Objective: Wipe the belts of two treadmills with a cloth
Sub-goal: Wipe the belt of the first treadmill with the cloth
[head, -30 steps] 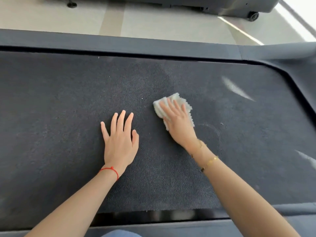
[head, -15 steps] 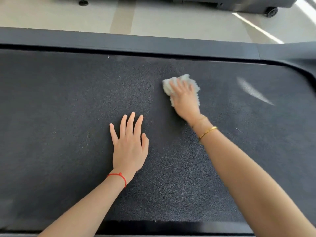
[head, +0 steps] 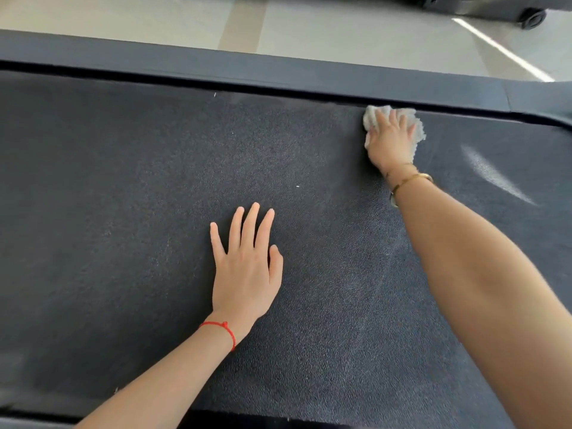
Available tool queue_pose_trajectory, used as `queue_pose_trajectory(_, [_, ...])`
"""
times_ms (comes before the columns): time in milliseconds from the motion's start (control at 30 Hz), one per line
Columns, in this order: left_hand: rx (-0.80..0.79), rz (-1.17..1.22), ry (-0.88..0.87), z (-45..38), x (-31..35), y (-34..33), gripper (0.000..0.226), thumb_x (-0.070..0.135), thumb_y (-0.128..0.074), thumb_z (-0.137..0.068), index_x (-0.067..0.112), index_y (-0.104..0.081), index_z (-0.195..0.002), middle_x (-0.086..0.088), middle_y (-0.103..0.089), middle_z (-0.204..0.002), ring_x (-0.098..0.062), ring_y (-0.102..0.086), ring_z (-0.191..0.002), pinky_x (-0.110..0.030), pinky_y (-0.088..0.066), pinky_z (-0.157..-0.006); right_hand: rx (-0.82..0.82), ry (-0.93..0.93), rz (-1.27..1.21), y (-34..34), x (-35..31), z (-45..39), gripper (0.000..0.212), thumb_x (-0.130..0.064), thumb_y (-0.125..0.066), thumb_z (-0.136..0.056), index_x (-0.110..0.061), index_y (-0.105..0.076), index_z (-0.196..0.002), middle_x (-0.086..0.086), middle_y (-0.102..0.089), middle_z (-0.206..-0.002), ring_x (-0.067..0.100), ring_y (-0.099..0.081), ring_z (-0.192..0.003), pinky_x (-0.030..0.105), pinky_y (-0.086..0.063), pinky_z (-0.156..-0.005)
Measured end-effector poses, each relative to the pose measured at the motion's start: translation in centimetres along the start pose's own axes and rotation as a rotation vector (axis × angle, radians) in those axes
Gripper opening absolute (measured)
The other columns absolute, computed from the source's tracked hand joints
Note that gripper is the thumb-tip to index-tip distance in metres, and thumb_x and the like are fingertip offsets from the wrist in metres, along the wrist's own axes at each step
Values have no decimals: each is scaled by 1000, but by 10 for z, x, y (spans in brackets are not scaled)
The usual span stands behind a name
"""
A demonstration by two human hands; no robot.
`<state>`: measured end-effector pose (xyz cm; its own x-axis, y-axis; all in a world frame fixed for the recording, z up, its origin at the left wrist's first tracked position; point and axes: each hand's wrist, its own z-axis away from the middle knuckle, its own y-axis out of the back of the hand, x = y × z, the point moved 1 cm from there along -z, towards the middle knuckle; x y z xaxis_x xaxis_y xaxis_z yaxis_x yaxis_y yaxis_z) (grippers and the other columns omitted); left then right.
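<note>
A dark textured treadmill belt (head: 123,212) fills most of the head view. My right hand (head: 391,144) presses flat on a white fluffy cloth (head: 416,126) at the belt's far edge, right beside the far side rail (head: 278,72). The cloth shows around my fingers and is partly hidden under the palm. My left hand (head: 246,267) lies flat on the middle of the belt, fingers spread, holding nothing. A red string sits on the left wrist, gold bracelets on the right.
Beyond the far rail lies a pale tiled floor (head: 356,32). The wheeled base of another machine (head: 532,15) stands at the top right. A pale streak of light (head: 495,174) marks the belt right of my arm. The belt's near edge runs along the bottom.
My right hand has slid the cloth away from me, from the middle of the belt to its far edge. My left hand has stayed flat in place.
</note>
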<state>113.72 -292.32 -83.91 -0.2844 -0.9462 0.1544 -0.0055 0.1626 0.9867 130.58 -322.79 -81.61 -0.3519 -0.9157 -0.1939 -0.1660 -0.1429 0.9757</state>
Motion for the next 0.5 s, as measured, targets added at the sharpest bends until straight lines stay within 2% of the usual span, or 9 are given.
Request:
queue_pose_trajectory(67, [-5,-6,0,0,-1,0,60,39,-19,-98,24,-22,-156,-2,-23,-163,-23,-15,-152,-61,-14,-119,-3,57,5,-8,-23,-5,47,-18,-40,-98,-12,-34,-144,13,-33,-151,33,-28,-139,50,-17,-117])
queue_pose_trajectory(167, [-6,-2,2,0,-2,-1,60,38,-20,-98,24,-23,-156,-2,-22,-163,-23,-15,-152,-61,-13,-119,-32,300,-4,-12,-50,0,49,-14,-41,-95,-10,-34,-144,11,-34,-151,31,-29,-140,47,-21,-113])
queue_pose_trajectory(333, [-6,-2,-7,1,-2,0,60,38,-20,-98,23,-24,-155,-2,-23,-162,-23,-16,-152,-61,-14,-119,-180,632,-116,-9,-41,27,49,-16,-39,-103,-18,-31,-152,6,-28,-159,27,-19,-148,47,-8,-119])
queue_pose_trajectory(400, [-8,-2,-5,0,-3,1,60,39,-20,-98,24,-24,-155,-2,-22,-162,-23,-15,-151,-61,-13,-119,-131,593,-93,-3,-12,29,48,-13,-40,-102,-17,-34,-150,11,-33,-156,31,-23,-146,52,-15,-116])
queue_pose_trajectory(467, [0,5,-2,0,-3,0,59,39,-21,-97,24,-26,-154,-1,-24,-162,-23,-17,-151,-61,-13,-119,-57,396,-18,6,27,28,49,-12,-41,-100,-18,-32,-148,16,-37,-150,35,-27,-142,54,-22,-113])
queue_pose_trajectory(500, [5,10,-1,0,-3,0,59,38,-22,-97,24,-27,-154,-1,-25,-161,-23,-17,-151,-61,-13,-119,-42,284,-13,10,46,29,50,-13,-41,-100,-19,-29,-148,15,-36,-151,35,-26,-143,54,-21,-114])
